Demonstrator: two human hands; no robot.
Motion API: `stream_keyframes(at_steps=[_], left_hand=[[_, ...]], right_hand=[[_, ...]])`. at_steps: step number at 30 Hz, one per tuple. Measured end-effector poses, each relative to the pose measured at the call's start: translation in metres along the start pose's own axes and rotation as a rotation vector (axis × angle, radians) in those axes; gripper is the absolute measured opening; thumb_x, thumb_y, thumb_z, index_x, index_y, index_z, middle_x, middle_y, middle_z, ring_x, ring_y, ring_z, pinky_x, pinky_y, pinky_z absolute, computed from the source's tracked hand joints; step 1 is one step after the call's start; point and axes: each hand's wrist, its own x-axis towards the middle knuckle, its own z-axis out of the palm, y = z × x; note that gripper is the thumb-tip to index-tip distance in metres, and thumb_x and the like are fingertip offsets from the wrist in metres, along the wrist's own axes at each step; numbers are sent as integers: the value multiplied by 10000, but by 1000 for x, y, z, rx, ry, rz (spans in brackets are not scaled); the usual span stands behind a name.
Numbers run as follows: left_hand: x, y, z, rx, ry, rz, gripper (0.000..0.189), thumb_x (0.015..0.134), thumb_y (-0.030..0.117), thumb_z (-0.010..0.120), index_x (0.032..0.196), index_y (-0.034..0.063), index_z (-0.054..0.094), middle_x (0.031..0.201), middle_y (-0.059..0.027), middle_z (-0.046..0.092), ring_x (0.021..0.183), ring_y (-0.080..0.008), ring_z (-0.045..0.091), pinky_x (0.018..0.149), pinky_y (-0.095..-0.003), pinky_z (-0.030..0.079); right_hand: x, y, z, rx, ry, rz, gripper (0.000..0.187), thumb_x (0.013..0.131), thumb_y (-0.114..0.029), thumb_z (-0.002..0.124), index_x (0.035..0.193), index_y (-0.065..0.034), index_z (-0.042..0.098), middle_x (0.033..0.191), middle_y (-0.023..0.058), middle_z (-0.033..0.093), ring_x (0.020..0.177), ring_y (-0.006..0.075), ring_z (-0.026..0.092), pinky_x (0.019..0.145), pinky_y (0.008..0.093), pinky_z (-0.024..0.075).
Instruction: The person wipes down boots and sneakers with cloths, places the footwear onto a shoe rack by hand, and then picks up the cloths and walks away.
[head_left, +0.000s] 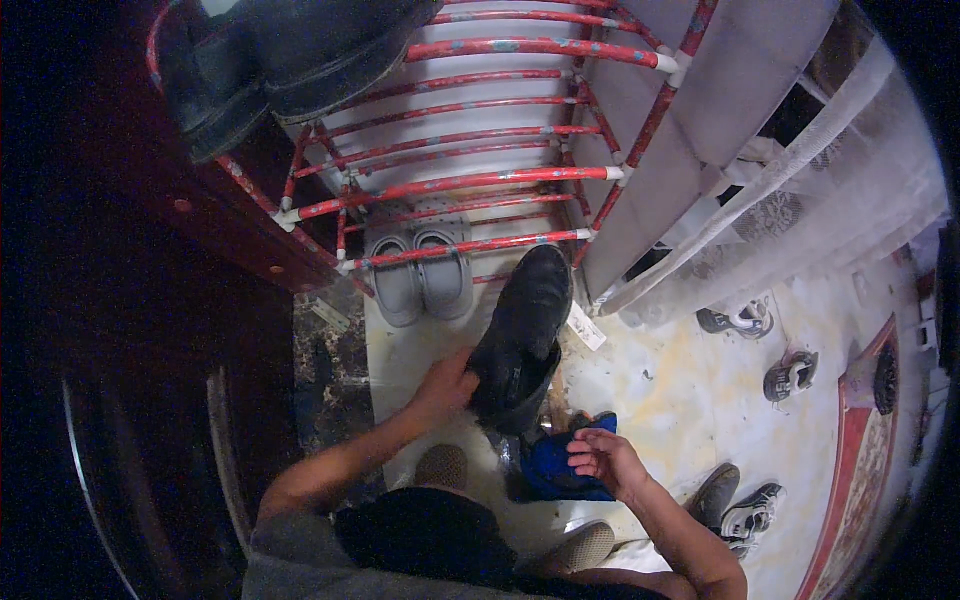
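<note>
My left hand (448, 382) grips the side of a black shoe (530, 307), whose toe points away from me, up towards the rack; its fingertips are partly hidden behind the shoe. To the right, my right hand (604, 459) is raised with its fingers loosely curled and apart, over a blue cloth or bag (559, 465) near the floor. A pair of grey clogs (420, 281) lies side by side beyond the left hand, partly under the rack's lowest front bar.
A red tubular shoe rack (480, 184) stands ahead, with black shoes (322, 67) high on its left. White lace curtain (750, 202) hangs at right. Sneakers (791, 375) and more footwear (712, 495) lie on the floor at right, near a red-edged rug (840, 457). Dark furniture (150, 300) borders the left.
</note>
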Motion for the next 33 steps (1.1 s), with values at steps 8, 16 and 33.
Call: stream_keyframes(at_steps=[8, 16, 33], left_hand=[[53, 37, -40, -5, 214, 95, 388, 856, 129, 445, 1210, -22, 497, 1010, -266, 602, 979, -375, 590, 874, -446, 438], [193, 45, -75, 101, 202, -164, 297, 818, 74, 500, 1074, -73, 534, 1010, -275, 605, 677, -377, 661, 693, -432, 544], [133, 54, 7, -113, 706, 218, 360, 872, 372, 534, 779, 24, 516, 663, -145, 578, 626, -314, 603, 566, -450, 457]], right_hand=[[14, 5, 7, -159, -13, 73, 350, 920, -239, 495, 1183, -9, 493, 1060, 164, 627, 851, 248, 639, 744, 329, 525], [-10, 6, -3, -115, 19, -50, 294, 900, -187, 506, 1138, -15, 519, 998, 143, 631, 834, 234, 634, 721, 329, 520], [-68, 80, -119, -69, 371, -132, 299, 894, -241, 483, 735, -2, 567, 534, 67, 505, 412, 164, 451, 380, 308, 361]])
